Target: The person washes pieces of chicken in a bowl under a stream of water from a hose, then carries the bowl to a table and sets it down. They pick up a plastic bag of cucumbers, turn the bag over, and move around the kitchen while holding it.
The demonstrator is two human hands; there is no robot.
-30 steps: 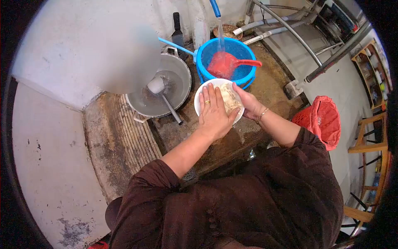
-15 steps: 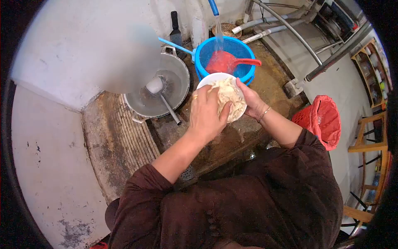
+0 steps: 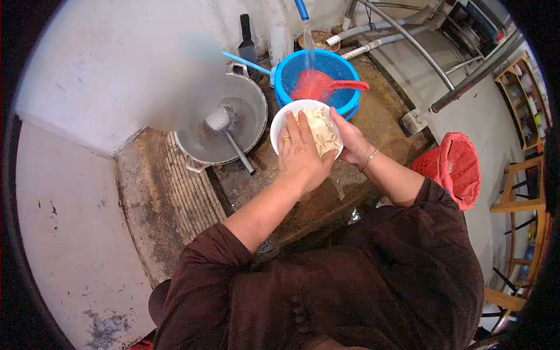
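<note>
— What's being handled?
— A smooth, round white bowl (image 3: 278, 123) of pale, stringy shreds (image 3: 325, 133), held just in front of the blue plastic bucket (image 3: 345, 106), over a rough, stained slab (image 3: 379, 119).
— And the hands?
— The left hand (image 3: 300, 154) lies flat, palm down, on the shreds, fingers straight towards the bucket, not clenched. The right hand (image 3: 350, 140) clasps the bowl's right rim.
— Which way does it face?
— Mouth up. Being round, it has no long axis.

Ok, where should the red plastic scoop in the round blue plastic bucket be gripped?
Grip the red plastic scoop by its straight handle, coming from the right: the handle lies across the round blue plastic bucket rim, pointing that way, while the cup sits down in the bucket under the water stream.
</note>
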